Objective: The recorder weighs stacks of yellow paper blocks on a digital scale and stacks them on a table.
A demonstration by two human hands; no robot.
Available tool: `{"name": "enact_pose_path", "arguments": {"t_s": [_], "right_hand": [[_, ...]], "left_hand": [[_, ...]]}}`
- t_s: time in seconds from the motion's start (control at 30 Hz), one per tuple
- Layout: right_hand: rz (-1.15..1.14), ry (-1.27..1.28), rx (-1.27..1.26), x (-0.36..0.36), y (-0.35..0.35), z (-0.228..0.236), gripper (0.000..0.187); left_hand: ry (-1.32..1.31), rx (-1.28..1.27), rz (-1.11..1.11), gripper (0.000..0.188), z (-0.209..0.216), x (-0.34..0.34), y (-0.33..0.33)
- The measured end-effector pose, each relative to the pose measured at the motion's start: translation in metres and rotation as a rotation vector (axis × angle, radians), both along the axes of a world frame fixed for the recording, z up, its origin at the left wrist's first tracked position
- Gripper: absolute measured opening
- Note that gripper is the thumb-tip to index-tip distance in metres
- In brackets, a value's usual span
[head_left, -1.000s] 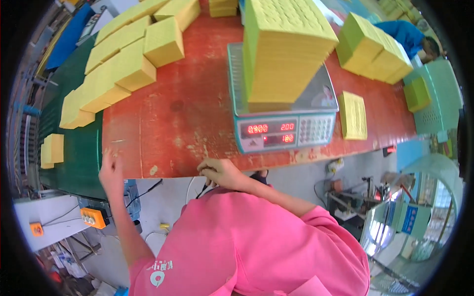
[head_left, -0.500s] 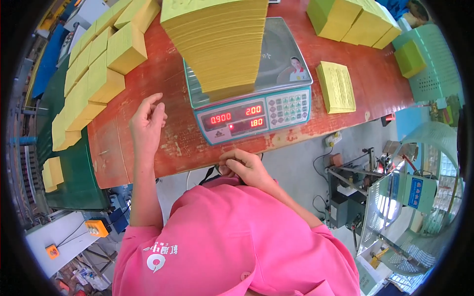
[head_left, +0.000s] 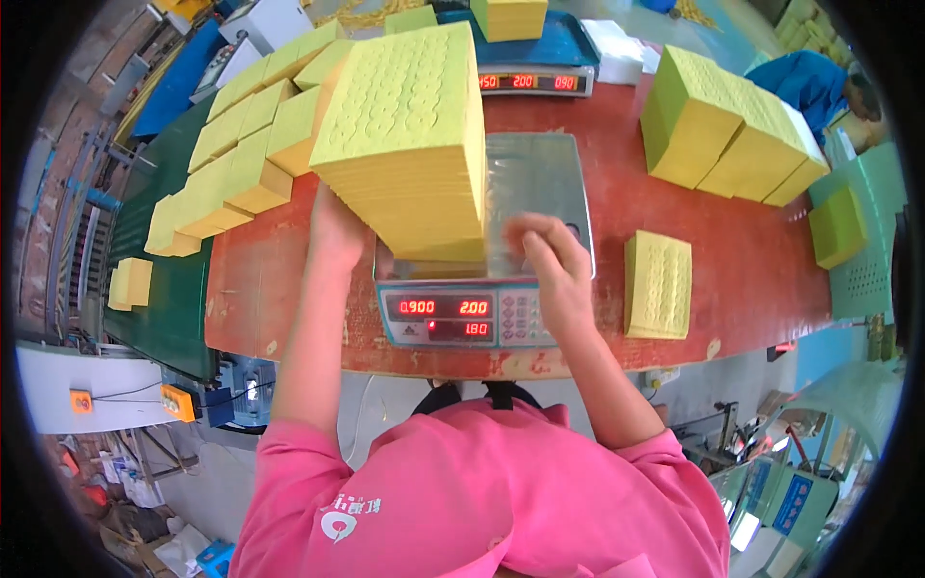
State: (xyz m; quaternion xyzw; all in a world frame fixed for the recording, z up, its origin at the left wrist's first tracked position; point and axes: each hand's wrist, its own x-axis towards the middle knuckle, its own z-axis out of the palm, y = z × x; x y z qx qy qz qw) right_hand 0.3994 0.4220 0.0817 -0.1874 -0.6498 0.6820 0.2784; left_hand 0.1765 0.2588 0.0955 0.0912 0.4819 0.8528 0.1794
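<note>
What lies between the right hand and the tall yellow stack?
In the head view, only the silver scale plate shows between the right hand and the tall stack.

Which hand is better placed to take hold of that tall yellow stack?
Probably the left hand: it's right up at the left side of the stack, fingers partly hidden there. The right hand hovers over the scale, visibly apart from the stack.

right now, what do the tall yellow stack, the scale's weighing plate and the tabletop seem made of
Tall yellow stack: probably matte paper, given thin layered edges and embossed top. Weighing plate: likely smooth metal, from its grey sheen. Tabletop: perhaps red-painted wood; worn patches show paler material.
</note>
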Motion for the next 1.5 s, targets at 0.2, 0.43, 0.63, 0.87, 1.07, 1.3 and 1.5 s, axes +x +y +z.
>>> {"name": "enact_pose_path", "arguments": {"t_s": [0.2,0.43,0.63,0.87,1.07,1.3,1.5], "right_hand": [[-0.148,0.110,-0.067,-0.069,-0.002,-0.031,0.048],[-0.205,0.166,-0.068,-0.006,-0.033,-0.023,0.041],[-0.197,0.084,0.063,0.043,-0.050,-0.018,0.040],[-0.148,0.081,-0.815,0.081,-0.051,-0.043,0.028],[0.086,0.091,-1.009,0.048,-0.049,-0.071,0.027],[0.066,0.165,-0.793,0.094,-0.019,-0.028,0.040],[-0.284,0.231,-0.597,0.201,0.091,-0.013,0.040]], "left_hand": [[-0.083,-0.071,-0.101,0.055,-0.066,0.004,0.034],[-0.318,-0.097,-0.070,0.050,-0.037,0.094,0.015],[-0.327,0.057,-0.103,0.055,0.014,0.115,-0.007],[0.049,-0.253,-0.447,0.054,0.109,0.089,0.002],[-0.062,-0.224,-0.619,0.056,0.124,0.071,0.008],[-0.047,-0.385,-0.614,0.055,0.122,0.098,0.029],[0.091,-0.234,-0.773,0.048,0.114,0.176,0.142]]}}
